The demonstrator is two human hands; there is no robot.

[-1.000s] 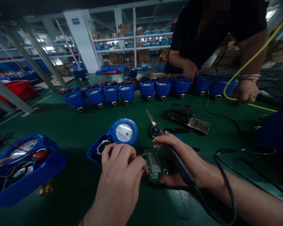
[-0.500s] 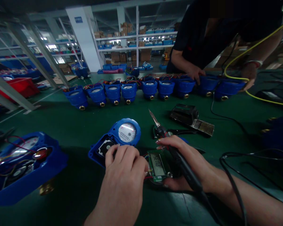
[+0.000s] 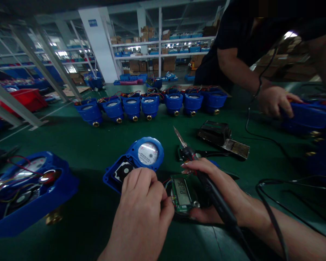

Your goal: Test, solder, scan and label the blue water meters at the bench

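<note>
My right hand (image 3: 220, 192) is wrapped round a black soldering iron (image 3: 210, 190) whose bare tip points up and away. Its thumb lies along the lower right edge of a green circuit board (image 3: 182, 194) with a lit display. At the board's left edge my left hand (image 3: 143, 206) has its fingers bent together in a pinch; what they hold is hidden. Thin coloured wires (image 3: 167, 182) come out beside those fingers. Just beyond my left hand lies a blue water meter (image 3: 133, 156) with a round dial and an uncovered compartment, partly covered by my fingers.
Several blue meters (image 3: 132, 108) stand in a row across the green table. A black soldering iron stand (image 3: 222, 139) lies behind my right hand. Another wired meter (image 3: 40, 192) sits at left. A co-worker's hand (image 3: 277, 101) is on meters at right. Black cable (image 3: 268, 206) loops over my forearm.
The co-worker has moved two meters from the row's right end towards the right. My left fingers have drawn slightly closer together by the board. My right hand keeps the soldering iron in nearly the same place.
</note>
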